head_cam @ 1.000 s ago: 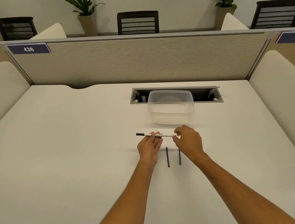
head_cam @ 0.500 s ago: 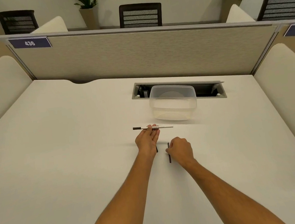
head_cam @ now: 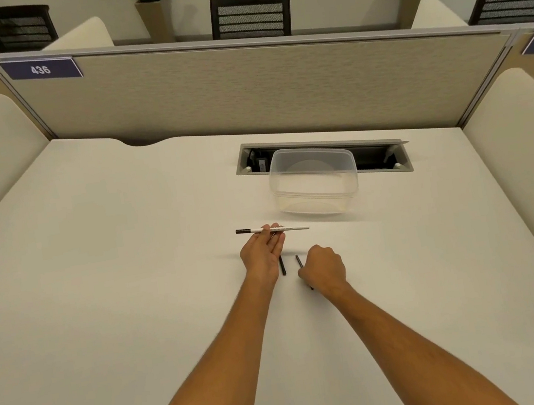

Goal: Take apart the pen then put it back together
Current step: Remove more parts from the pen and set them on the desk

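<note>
My left hand [head_cam: 264,254] holds a thin white pen barrel [head_cam: 293,228] with a dark left end, level and crosswise above the white desk [head_cam: 133,289]. Two short black pen parts are on the desk just behind the hands. One black part [head_cam: 282,266] lies beside my left wrist, partly hidden by the palm. My right hand [head_cam: 323,271] is curled over the other black part [head_cam: 298,260], fingers closed around it; only its far end and a bit near the wrist show.
A clear plastic container [head_cam: 314,180] stands just beyond the pen, in front of an open cable slot [head_cam: 386,159] in the desk. A fabric partition [head_cam: 243,95] closes the far edge, and padded cream dividers flank both sides.
My right hand let go of the barrel's right end, came back towards me and closed over the right black part. My left hand kept the barrel level.
</note>
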